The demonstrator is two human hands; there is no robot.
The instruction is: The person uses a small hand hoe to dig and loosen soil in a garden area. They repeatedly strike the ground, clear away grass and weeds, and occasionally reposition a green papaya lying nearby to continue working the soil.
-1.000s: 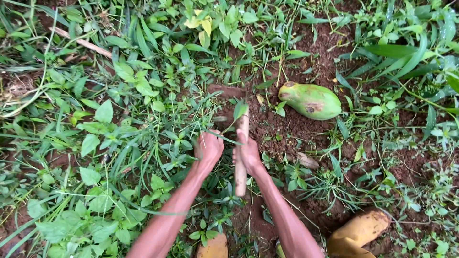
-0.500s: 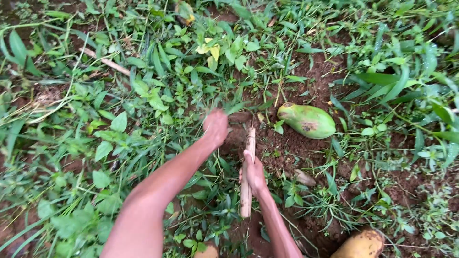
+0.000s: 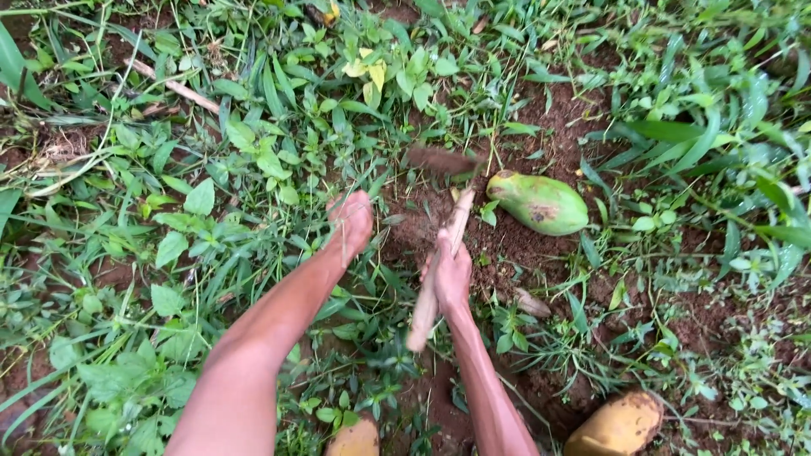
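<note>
On the patch of bare red soil point(image 3: 515, 253) among the weeds, my right hand point(image 3: 450, 274) is clenched round a pale wooden stick point(image 3: 435, 274), which slants from below my wrist up toward the dug earth. My left hand point(image 3: 351, 221) reaches down into the grass point(image 3: 253, 228) just beside it; whether its fingers grip anything, I cannot tell. Near the stick's upper end lies a green fruit point(image 3: 541, 203) on the soil.

Right hand point(image 3: 450, 274) grips wooden handle point(image 3: 432, 279) beside green fruit point(image 3: 541, 203).
</note>
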